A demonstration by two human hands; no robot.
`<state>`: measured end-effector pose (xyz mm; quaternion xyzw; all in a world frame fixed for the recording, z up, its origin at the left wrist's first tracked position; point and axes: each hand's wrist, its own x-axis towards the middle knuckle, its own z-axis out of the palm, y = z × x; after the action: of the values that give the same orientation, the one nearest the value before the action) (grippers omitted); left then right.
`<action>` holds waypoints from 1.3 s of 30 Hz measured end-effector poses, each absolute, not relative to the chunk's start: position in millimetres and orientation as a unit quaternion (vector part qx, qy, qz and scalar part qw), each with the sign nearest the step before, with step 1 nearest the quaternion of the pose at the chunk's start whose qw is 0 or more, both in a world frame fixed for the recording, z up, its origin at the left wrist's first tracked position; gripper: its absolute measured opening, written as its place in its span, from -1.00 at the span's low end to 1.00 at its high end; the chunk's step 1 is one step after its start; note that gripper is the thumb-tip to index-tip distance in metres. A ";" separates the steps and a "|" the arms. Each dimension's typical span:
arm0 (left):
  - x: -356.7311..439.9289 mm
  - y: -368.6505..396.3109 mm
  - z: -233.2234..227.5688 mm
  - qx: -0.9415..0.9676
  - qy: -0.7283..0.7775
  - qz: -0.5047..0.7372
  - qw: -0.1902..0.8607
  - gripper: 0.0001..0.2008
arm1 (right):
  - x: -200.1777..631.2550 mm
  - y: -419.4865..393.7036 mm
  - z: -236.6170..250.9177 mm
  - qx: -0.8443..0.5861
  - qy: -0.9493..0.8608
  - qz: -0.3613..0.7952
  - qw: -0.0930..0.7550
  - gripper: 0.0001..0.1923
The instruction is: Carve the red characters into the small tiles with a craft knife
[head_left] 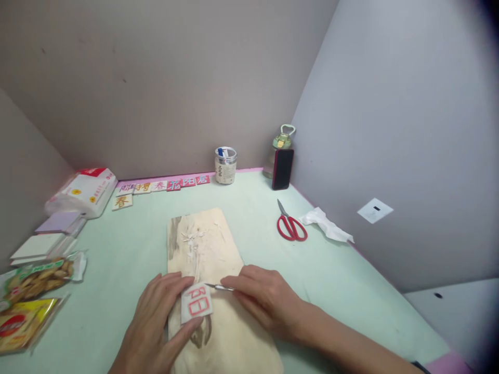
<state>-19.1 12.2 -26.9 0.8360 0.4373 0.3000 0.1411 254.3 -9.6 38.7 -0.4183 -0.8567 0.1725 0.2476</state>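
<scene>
A small white square tile (186, 311) with a red outlined character lies on a wooden board (230, 322). My left hand (158, 311) grips the tile at its edges, thumb at the lower side and fingers at the upper left. In my right hand (268, 298) is a thin metal carving knife (224, 288), held like a pen. Its tip is at the tile's upper right edge; whether it touches is too small to tell. White shavings (192, 238) are scattered on the board's far half.
Red-handled scissors (291, 227) and a crumpled tissue (326, 225) lie to the right. A phone (283, 170) leans on a bottle (268, 165) behind them. A jar (225, 171) and several character tiles (173, 185) line the back. Tissue pack (83, 192) and snack packets (42, 280) sit left.
</scene>
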 end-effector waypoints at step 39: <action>-13.3 13.1 -22.4 0.845 0.434 0.307 0.057 -0.65 | 246.9 -16.9 22.2 -0.427 -0.876 0.089 0.208 -0.75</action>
<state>-13.3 13.1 -22.4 0.8449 0.4340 0.3075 0.0570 246.9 -16.9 22.2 -0.4270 -0.8755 0.0886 0.2081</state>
